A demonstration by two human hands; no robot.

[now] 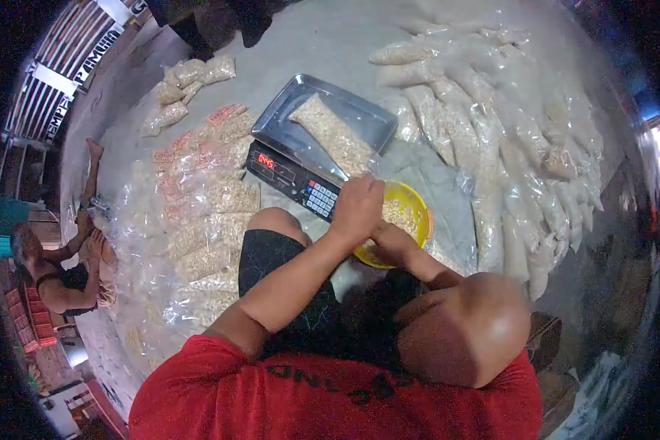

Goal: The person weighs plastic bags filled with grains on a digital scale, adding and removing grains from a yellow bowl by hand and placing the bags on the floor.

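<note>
A filled clear plastic bag lies slantwise on the metal tray of a digital scale with a lit red display. My left hand is closed on the near end of this bag, beside the scale's keypad. Below it, my right hand is over the near side of a yellow bowl holding pale, flaky pieces. Its fingers are mostly hidden by my left hand and the bowl, so what they hold cannot be made out.
Filled bags lie in rows left of the scale, and a smaller group sits farther back. A large pile of filled bags spreads out on the right. Another person sits at the far left. My knees flank the bowl.
</note>
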